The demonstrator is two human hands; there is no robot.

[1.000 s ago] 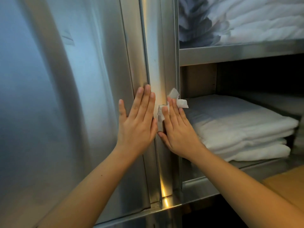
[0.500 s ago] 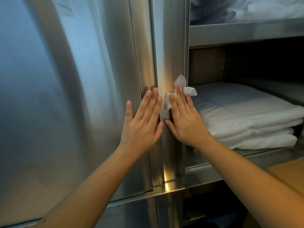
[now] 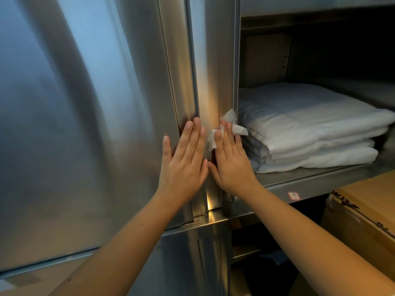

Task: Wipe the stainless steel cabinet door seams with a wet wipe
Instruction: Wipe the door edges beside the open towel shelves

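Observation:
A closed stainless steel cabinet door (image 3: 85,116) fills the left of the view. Its right edge meets a vertical steel post (image 3: 210,77) at a narrow seam (image 3: 193,67). My left hand (image 3: 183,163) lies flat on the door's right edge, fingers straight and together, holding nothing. My right hand (image 3: 232,163) presses a crumpled white wet wipe (image 3: 229,127) flat against the post, just right of the seam. The wipe sticks out above and beside my fingertips; the rest is hidden under my palm.
Right of the post an open shelf (image 3: 310,180) holds a stack of folded white linen (image 3: 316,129). A brown cardboard box (image 3: 367,212) stands at lower right. A horizontal steel ledge (image 3: 213,221) runs below my hands, with a lower door (image 3: 181,263) under it.
Both hands have slid down the door edge and post together, the wipe still under my right hand. The view has tilted down, so the upper shelf has left the frame.

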